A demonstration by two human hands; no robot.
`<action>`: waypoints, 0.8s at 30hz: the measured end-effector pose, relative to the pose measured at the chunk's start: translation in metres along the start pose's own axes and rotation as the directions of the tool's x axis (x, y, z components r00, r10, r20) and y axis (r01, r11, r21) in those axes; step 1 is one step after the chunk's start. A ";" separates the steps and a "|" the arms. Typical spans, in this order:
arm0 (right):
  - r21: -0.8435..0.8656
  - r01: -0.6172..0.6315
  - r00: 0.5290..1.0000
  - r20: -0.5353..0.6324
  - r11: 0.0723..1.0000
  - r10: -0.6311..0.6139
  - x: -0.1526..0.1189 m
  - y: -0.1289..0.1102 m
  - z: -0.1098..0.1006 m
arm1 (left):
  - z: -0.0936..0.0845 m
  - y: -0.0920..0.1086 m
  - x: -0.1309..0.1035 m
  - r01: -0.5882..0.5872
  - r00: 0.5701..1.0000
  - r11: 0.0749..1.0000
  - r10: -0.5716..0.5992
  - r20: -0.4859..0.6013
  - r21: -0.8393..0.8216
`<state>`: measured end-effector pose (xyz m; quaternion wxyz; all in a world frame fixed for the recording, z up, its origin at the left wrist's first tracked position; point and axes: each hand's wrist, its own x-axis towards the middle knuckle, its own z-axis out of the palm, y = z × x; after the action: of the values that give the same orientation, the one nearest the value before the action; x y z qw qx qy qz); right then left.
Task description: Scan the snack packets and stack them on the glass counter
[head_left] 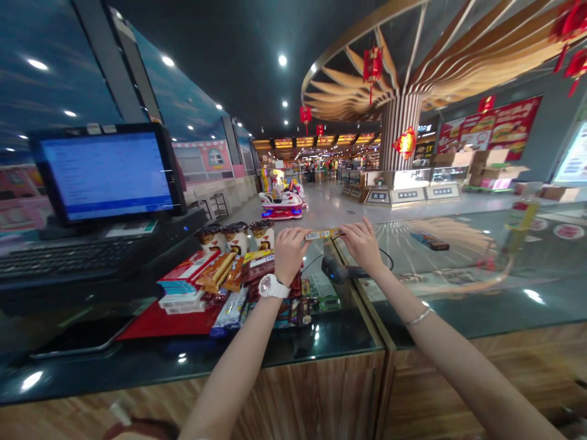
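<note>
Two hands hold one slim yellow packet point(323, 234) near the center of the frame, above the glass counter point(339, 335). At its left end, the left hand point(291, 249), with a white watch point(273, 286) at the wrist, is closed around the wrapper; at its right end, the right hand point(360, 243) pinches with thumb and forefinger, the other fingers raised. A barcode shows on the packet's face, nearer the left hand. The packet looks light enough for fingertips alone. It runs straight between the two grips, so it is probably fairly stiff along its length, though what is inside cannot be told. The wrapper may be a little slick, and a thin bar could snap if bent, so the two ends seem the best places to take hold, with a gentle pinch that leaves the printed middle uncovered. Just below the right hand, a black handheld scanner point(338, 269) lies with a small blue light showing. Left of center, wrapped snack bars point(219, 272) lie piled beside red boxes point(187, 269), with three lidded cups point(235, 237) standing behind them.
</note>
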<state>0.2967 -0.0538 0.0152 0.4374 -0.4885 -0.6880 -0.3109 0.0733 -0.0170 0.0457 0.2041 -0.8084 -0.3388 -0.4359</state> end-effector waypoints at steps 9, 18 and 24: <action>0.047 -0.028 1.000 0.012 0.999 0.028 -0.006 0.001 -0.005 | -0.004 0.004 -0.004 0.034 0.999 0.995 -0.035 -0.008 -0.099; 0.232 0.007 0.998 0.061 0.973 -0.022 -0.005 0.009 -0.010 | -0.010 -0.014 -0.003 0.168 0.979 0.979 -0.178 -0.095 -0.112; 0.368 -0.131 0.937 0.348 0.921 -0.006 -0.010 0.034 -0.007 | -0.017 -0.027 -0.001 0.242 0.954 0.963 -0.259 -0.154 -0.118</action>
<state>0.3328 -0.0526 0.0091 0.4084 -0.4615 -0.7848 -0.0656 0.0434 -0.0092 0.0544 0.1349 -0.7283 -0.3985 -0.5408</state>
